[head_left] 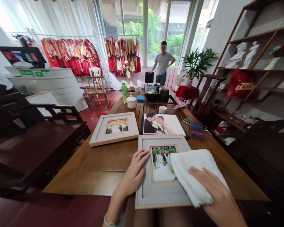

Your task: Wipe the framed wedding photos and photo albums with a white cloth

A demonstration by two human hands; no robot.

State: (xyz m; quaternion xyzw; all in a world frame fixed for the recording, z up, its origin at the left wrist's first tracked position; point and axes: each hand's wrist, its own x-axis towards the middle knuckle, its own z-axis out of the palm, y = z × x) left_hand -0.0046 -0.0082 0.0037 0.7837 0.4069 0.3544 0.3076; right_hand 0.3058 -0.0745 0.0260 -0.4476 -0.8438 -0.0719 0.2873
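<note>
A grey picture frame (156, 192) with a wedding photo lies at the near edge of the wooden table (104, 164). My left hand (133, 176) rests flat on the frame's left border, fingers stretched out. My right hand (216, 195) presses flat on a white cloth (191, 170) that covers the frame's right side. A second grey frame (115, 127) lies further back on the left. An unframed wedding print (163, 124) lies behind the near frame.
A tea tray (159, 108) with a white teapot (131, 102), cup and dark pots sits further back, beside a green bottle (124, 91). Dark wooden chairs flank the table. A person (163, 64) stands by the window near racks of red garments. Shelves line the right wall.
</note>
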